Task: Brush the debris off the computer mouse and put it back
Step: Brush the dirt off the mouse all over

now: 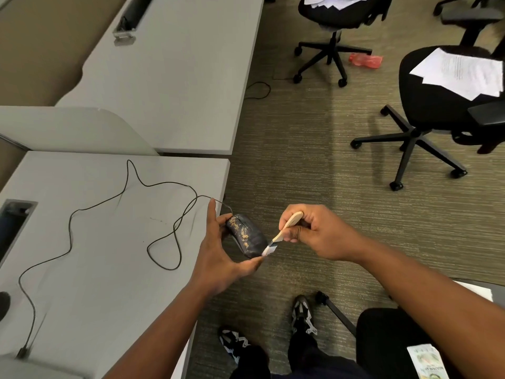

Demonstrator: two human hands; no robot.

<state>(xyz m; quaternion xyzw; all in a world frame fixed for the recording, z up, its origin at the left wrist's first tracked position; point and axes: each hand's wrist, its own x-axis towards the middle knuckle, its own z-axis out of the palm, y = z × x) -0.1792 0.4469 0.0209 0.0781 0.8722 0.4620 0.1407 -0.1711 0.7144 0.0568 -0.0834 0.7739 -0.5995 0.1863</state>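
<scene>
My left hand (218, 253) holds a black computer mouse (247, 236) just past the desk's right edge, above the carpet. Tan crumbs of debris speckle the mouse's top. Its thin black cable (128, 187) trails in loops back across the white desk (95, 255). My right hand (314, 231) grips a small brush with a pale wooden handle (289, 224). The brush's white bristles (269, 250) touch the near right end of the mouse.
A second white desk (175, 77) lies beyond, with a divider panel (68, 129) between the two. Black office chairs (426, 105) with papers on their seats stand on the carpet at the right. A red bottle (364, 60) lies on the floor. My feet are below.
</scene>
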